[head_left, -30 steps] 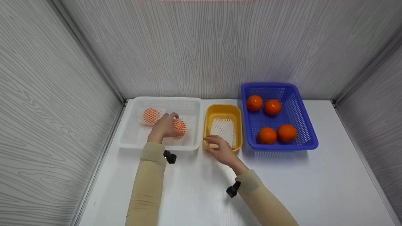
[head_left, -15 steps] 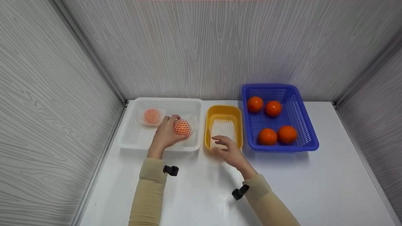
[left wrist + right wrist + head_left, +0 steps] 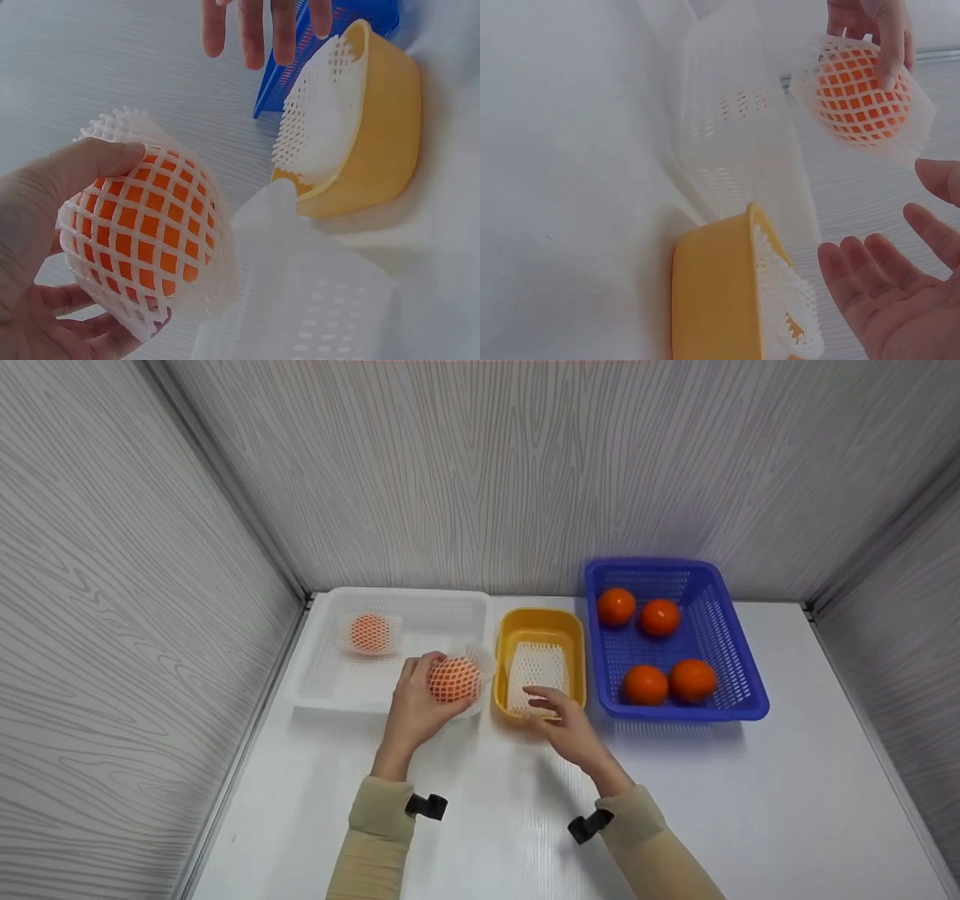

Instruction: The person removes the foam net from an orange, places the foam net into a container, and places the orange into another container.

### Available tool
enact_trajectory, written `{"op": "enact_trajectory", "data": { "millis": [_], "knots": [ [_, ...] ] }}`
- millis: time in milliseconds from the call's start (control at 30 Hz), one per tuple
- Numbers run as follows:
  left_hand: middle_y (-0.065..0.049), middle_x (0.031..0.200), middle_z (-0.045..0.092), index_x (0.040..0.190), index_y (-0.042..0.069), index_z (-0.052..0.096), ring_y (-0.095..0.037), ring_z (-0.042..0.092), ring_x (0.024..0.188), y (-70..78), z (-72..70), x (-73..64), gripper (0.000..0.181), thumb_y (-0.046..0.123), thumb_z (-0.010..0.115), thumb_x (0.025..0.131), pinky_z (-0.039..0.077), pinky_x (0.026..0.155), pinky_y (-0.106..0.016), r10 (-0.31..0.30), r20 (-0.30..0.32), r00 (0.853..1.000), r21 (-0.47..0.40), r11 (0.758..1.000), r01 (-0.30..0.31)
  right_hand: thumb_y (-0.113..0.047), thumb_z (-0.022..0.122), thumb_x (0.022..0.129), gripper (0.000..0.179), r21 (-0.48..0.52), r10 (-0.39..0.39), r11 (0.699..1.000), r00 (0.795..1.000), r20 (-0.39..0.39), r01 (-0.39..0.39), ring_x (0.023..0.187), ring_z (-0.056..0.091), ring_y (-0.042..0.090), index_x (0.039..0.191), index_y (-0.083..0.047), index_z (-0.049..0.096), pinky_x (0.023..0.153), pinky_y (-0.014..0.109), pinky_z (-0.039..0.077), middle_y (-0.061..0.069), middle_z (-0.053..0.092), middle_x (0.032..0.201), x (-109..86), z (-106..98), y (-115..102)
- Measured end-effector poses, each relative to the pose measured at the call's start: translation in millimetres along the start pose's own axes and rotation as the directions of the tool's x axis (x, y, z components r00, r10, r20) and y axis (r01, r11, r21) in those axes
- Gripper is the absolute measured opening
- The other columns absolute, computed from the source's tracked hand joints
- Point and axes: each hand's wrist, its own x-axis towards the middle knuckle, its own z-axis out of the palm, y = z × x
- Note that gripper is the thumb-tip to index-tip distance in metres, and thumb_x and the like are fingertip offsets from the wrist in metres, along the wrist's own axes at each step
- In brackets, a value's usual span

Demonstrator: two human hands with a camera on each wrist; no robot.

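Note:
My left hand (image 3: 420,705) grips an orange (image 3: 150,225) wrapped in a white foam net sleeve, thumb on one side and fingers curled round the other. In the head view the wrapped orange overlaps the front right corner of the white basket (image 3: 322,701). My right hand (image 3: 576,735) holds nothing; its fingers are spread and relaxed over the front edge of the yellow container (image 3: 541,619). Inside that container lie white foam net sleeves (image 3: 536,671). A second wrapped orange (image 3: 370,633) rests at the left back of the white basket.
To the right stands a blue basket (image 3: 754,690) with several bare oranges (image 3: 693,681) in it. The yellow container sits between the two baskets. Grey wood-grain panels (image 3: 480,472) close off the back and both sides of the white table (image 3: 480,840).
My left hand has lifted the wrapped orange out of the white basket, toward me and to the right. My right hand has shifted right and slightly nearer, still holding nothing.

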Motion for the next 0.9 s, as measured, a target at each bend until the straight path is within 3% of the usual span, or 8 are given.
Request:
{"op": "enact_trajectory", "data": {
  "millis": [200,367,500,667,900],
  "knots": [
    [-0.008,0.120,0.052,0.129,0.011,0.054,-0.025,0.054,0.111,5.8,15.2,-24.8,0.076,0.034,0.091,0.067,0.048,0.094,-0.044,0.021,-0.005,1.000,-0.071,0.997,-0.021,-0.012,0.066,0.095,0.045,0.046,0.030,0.998,1.000,-0.002,-0.030,0.125,0.051,0.037,0.137,-0.001,0.053,0.101,0.052,0.042,0.017,0.050,0.141,-8.0,-1,6],
    [-0.006,0.119,0.051,0.129,0.011,0.053,-0.021,0.054,0.110,7.3,30.1,-41.4,0.076,0.037,0.091,0.067,0.049,0.093,-0.040,0.047,0.006,0.999,-0.150,0.988,-0.045,-0.014,0.064,0.096,0.048,0.076,0.032,0.997,0.999,0.035,-0.035,0.127,0.048,0.042,0.139,0.003,0.049,0.102,0.053,0.042,0.022,0.047,0.142,-15.5,-1,11],
    [-0.003,0.121,0.051,0.130,0.012,0.052,-0.020,0.053,0.109,5.6,42.2,-50.8,0.078,0.041,0.090,0.068,0.052,0.086,-0.039,0.064,0.031,0.997,-0.233,0.971,-0.055,-0.013,0.063,0.097,0.051,0.095,0.029,0.995,0.997,0.078,-0.037,0.127,0.047,0.045,0.141,0.005,0.046,0.101,0.051,0.043,0.024,0.048,0.140,-25.0,-2,4],
    [0.001,0.122,0.054,0.130,0.014,0.052,-0.022,0.053,0.108,1.9,55.1,-58.3,0.078,0.042,0.090,0.068,0.053,0.081,-0.040,0.059,0.072,0.996,-0.325,0.945,-0.033,-0.013,0.064,0.096,0.054,0.115,0.025,0.993,0.995,0.098,-0.036,0.123,0.050,0.045,0.141,0.008,0.043,0.099,0.049,0.046,0.025,0.053,0.133,-38.0,-5,-9],
    [-0.004,0.125,0.055,0.132,0.012,0.051,-0.026,0.055,0.110,-0.2,68.9,-68.4,0.079,0.033,0.091,0.068,0.053,0.085,-0.042,0.017,0.150,0.988,-0.414,0.909,0.048,-0.012,0.068,0.093,0.057,0.142,0.013,0.989,0.994,0.105,-0.028,0.122,0.050,0.042,0.143,0.004,0.044,0.094,0.045,0.050,0.022,0.050,0.137,-48.0,-10,3]
  ]
}}
